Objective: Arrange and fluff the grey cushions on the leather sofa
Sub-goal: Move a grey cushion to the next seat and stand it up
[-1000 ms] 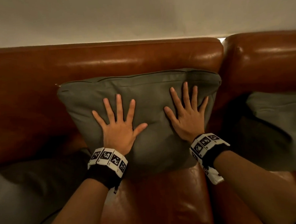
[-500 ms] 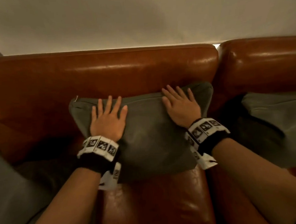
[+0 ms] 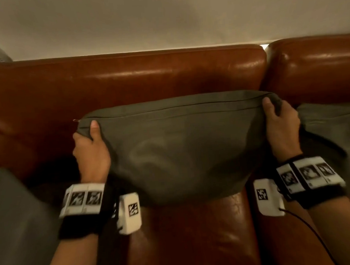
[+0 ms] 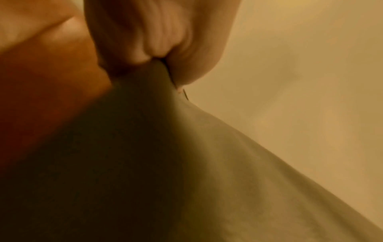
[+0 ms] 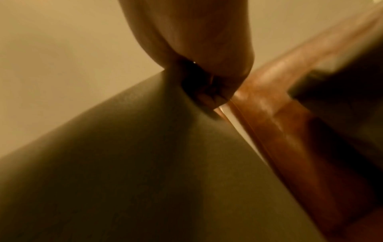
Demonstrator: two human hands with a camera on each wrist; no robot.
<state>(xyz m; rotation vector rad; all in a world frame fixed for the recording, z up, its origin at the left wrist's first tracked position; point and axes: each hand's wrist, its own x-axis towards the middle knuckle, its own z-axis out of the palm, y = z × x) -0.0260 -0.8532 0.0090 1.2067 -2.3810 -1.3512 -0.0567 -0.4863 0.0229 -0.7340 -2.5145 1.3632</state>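
The left hand at nine o'clock and the right hand at three o'clock each pinch a top corner of the grey cushion over the sofa.

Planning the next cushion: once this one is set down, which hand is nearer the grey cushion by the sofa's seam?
Right hand: it grips the held cushion corner beside the other grey cushion; left hand holds the far corner.
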